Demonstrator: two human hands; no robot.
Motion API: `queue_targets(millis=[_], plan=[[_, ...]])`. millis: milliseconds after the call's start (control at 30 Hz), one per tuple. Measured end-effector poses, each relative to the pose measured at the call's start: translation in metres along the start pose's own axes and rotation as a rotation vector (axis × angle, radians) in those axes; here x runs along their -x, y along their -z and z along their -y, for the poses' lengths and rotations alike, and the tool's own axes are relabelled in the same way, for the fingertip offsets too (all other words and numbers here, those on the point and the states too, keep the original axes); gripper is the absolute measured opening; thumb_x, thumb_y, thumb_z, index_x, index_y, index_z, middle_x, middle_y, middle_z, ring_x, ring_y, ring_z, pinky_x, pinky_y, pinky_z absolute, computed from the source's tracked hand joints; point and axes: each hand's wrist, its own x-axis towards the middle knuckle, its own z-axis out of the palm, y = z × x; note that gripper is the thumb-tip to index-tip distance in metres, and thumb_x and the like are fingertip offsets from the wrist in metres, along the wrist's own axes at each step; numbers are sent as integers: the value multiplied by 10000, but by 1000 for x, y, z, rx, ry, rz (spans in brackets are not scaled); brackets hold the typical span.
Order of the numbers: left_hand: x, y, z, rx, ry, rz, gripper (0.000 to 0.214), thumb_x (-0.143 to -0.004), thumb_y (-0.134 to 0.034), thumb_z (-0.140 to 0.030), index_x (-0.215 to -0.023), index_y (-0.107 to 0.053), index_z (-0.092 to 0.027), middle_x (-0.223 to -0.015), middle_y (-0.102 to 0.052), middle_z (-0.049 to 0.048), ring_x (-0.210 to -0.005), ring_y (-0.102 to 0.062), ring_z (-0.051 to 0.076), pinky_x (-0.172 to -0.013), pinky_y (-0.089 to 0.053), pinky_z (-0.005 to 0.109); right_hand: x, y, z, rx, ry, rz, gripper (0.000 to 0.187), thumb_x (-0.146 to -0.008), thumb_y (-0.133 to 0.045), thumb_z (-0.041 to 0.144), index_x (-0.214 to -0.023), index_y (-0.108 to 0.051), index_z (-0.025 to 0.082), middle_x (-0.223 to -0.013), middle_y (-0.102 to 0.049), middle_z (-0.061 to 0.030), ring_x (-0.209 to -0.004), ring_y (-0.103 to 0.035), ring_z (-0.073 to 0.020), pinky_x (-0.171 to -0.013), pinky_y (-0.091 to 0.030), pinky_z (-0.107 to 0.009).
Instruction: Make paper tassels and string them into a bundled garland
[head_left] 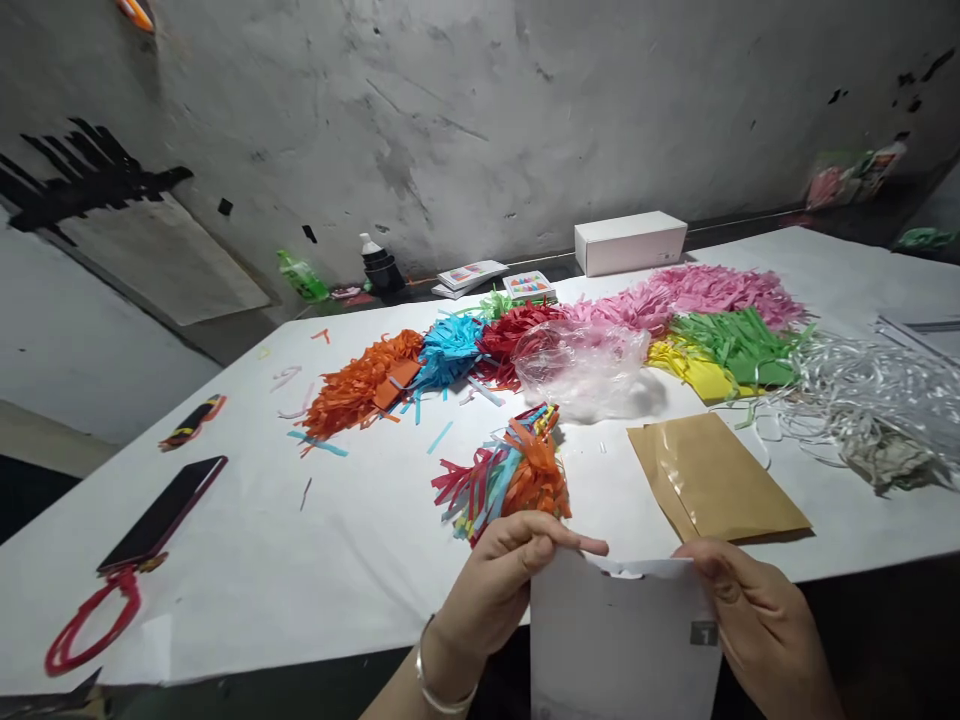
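A white paper bag is held at the table's near edge by both hands, its top edge pinched. My left hand, with a metal bangle on the wrist, grips the bag's upper left corner. My right hand grips its upper right corner. Just beyond the left hand lies a mixed bundle of coloured paper tassels. A stack of brown paper bags lies to the right of that bundle.
Piles of tassels cross the white table: orange, blue, red, pink, green, yellow. A clear plastic bag, white ribbon heap, phone, red cord and white box also lie here.
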Motion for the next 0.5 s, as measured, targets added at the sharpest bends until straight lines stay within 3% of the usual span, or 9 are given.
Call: queue_targets(millis=[67, 133, 233, 300, 400, 500], plan=[[1, -1, -5, -205, -103, 2, 289, -832, -749, -420, -1002, -776, -188, -966, -792, 112, -931, -719, 252, -843, -532, 319, -2, 2, -1, 106, 76, -11, 345, -901, -590, 513, -755, -745, 242, -585, -644, 2, -508, -580, -152, -468, -450, -212], [5, -6, -6, -427, -183, -42, 294, -873, -712, -358, -1125, -749, -213, -1006, -790, 106, -938, -720, 248, -858, -531, 322, -6, 2, 0, 156, 140, 30, 246, -848, -679, 482, -801, -775, 260, -677, -726, 4, -556, -649, -158, -508, -500, -197], [10, -16, -1, -611, -298, -54, 210, -900, -667, -303, -1055, -776, -213, -928, -788, 93, -826, -720, 222, -757, -543, 280, -12, 0, 6, 162, 137, 134, 253, -819, -721, 480, -718, -766, 253, -612, -702, 16, -520, -628, -141, -489, -490, -185], [12, -20, 4, -617, -362, -19, 182, -911, -640, -280, -983, -796, -222, -856, -783, 77, -766, -710, 201, -706, -534, 251, -13, -1, 13, 133, 114, 208, 299, -854, -685, 475, -684, -757, 239, -580, -681, 13, -521, -620, -141, -491, -487, -190], [10, -20, 6, -540, -322, -28, 146, -875, -680, -280, -921, -815, -249, -806, -777, 55, -736, -694, 185, -679, -517, 227, -11, 3, 19, 56, 106, 282, 291, -903, -636, 437, -744, -776, 237, -645, -719, -2, -593, -667, -153, -559, -523, -199], [7, -12, -10, -447, -174, -159, 114, -789, -758, -313, -837, -816, -228, -835, -775, 61, -761, -680, 196, -666, -500, 224, -10, 14, 7, -81, 69, 233, 260, -939, -593, 430, -928, -786, 256, -864, -791, -40, -806, -744, -200, -736, -589, -255]])
